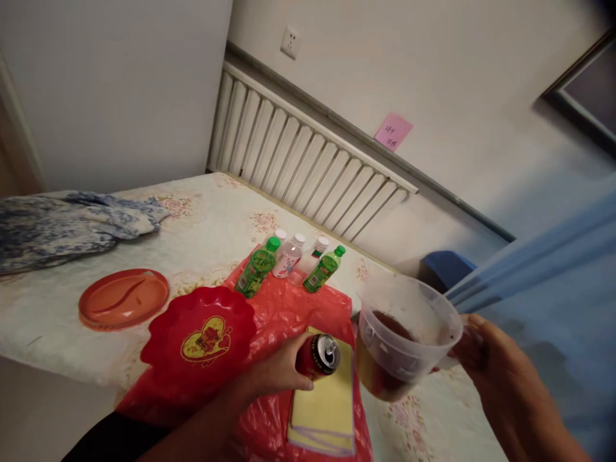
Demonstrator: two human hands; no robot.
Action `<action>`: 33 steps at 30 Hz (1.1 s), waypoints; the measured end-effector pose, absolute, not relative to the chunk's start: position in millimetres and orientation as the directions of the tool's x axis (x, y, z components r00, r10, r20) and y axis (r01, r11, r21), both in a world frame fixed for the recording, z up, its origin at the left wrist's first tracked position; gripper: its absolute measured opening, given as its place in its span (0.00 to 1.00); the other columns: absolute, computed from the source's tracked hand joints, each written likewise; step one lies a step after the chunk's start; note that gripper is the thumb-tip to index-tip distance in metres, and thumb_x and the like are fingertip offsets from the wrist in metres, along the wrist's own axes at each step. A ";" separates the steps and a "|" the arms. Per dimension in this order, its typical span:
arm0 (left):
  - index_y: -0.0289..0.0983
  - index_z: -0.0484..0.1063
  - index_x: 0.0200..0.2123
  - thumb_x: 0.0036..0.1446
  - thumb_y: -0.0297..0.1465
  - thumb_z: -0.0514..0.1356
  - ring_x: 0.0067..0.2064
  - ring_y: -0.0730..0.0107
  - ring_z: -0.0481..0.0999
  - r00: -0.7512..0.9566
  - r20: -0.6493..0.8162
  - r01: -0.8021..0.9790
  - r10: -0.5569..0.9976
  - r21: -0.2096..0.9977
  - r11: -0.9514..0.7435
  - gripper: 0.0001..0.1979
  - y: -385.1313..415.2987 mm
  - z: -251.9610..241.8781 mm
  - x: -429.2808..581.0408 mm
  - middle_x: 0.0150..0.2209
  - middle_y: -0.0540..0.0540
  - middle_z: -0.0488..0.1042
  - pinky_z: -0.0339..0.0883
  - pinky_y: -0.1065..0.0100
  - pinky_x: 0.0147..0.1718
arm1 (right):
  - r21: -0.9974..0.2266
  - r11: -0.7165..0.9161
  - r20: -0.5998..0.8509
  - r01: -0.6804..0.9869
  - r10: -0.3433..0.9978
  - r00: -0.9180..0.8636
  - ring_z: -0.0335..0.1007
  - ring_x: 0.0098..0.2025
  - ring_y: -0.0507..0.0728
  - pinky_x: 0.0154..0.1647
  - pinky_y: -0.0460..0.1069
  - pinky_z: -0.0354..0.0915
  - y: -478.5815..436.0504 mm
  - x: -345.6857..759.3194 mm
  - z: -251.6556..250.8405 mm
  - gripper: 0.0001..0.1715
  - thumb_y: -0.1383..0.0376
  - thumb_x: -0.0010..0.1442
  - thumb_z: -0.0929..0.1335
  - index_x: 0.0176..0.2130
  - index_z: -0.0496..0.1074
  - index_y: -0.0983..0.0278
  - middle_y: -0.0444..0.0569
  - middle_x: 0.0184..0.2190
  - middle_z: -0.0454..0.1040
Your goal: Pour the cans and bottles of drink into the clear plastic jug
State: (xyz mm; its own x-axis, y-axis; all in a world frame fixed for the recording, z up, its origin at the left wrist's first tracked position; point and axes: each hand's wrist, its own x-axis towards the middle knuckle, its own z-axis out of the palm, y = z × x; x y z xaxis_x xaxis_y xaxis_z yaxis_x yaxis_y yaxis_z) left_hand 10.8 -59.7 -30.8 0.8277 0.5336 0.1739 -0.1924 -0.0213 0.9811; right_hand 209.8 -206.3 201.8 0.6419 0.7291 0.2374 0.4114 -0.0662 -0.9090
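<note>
My left hand is wrapped round a red drink can with an opened top, held tilted over a yellow cloth. My right hand grips a clear plastic cup by its side, raised above the table's right part. The cup holds some dark brown liquid. Both rest over or near a red plastic bag spread on the table.
A red flower-shaped dish with a heart design and an orange oval plate lie to the left. Several small bottles, two green, lie behind the bag. Blue-white cloth sits far left. A radiator lines the wall.
</note>
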 end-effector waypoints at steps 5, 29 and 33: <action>0.41 0.65 0.57 0.36 0.21 0.67 0.59 0.53 0.68 0.788 0.192 -0.158 0.584 0.981 -0.109 0.40 -57.2 -33.1 14.3 0.57 0.46 0.71 0.61 0.59 0.58 | -0.932 -0.171 0.071 0.319 0.778 0.624 0.48 0.20 0.50 0.21 0.47 0.52 -231.4 237.2 183.0 0.27 0.49 0.57 0.66 0.17 0.59 0.61 0.40 0.16 0.53; 0.40 0.66 0.56 0.37 0.22 0.67 0.56 0.55 0.71 0.772 0.164 -0.129 0.614 0.987 -0.101 0.38 -52.5 -38.9 20.3 0.55 0.46 0.73 0.64 0.61 0.55 | -0.841 -0.332 -0.122 0.427 0.886 0.448 0.38 0.20 0.48 0.20 0.46 0.39 -244.2 253.7 160.5 0.33 0.40 0.58 0.65 0.18 0.58 0.62 0.37 0.16 0.47; 0.40 0.65 0.56 0.37 0.23 0.67 0.56 0.55 0.71 0.768 0.164 -0.111 0.620 0.986 -0.124 0.38 -52.2 -37.7 19.0 0.55 0.45 0.72 0.65 0.62 0.54 | -0.823 -0.352 -0.153 0.446 0.894 0.422 0.37 0.20 0.48 0.21 0.47 0.38 -242.3 254.9 162.0 0.34 0.39 0.58 0.64 0.19 0.57 0.62 0.36 0.16 0.46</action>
State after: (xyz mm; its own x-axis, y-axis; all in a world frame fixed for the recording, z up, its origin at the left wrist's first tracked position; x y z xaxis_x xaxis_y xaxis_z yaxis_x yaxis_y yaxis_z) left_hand 19.0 -52.2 -37.7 0.7676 0.6195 0.1643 -0.1111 -0.1238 0.9861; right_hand 254.9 -242.3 162.0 0.4220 0.8936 -0.1528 0.4465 -0.3515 -0.8229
